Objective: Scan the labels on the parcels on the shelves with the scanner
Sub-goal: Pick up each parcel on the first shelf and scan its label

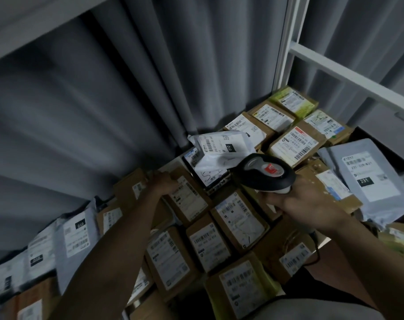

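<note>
Parcels, mostly brown cardboard boxes with white printed labels, lie packed side by side on the white metal shelf [348,72], and a crumpled white plastic mailer bag [221,148] rests on top of them just beyond both hands. The right hand [309,204] grips the black and grey handheld scanner [265,173], whose head points up and away toward that bag and sits just beside it. The left hand [164,182], farther off to the left, curls its fingers over the far edge of a tilted brown cardboard box [187,197], which I judge it is steadying.
</note>
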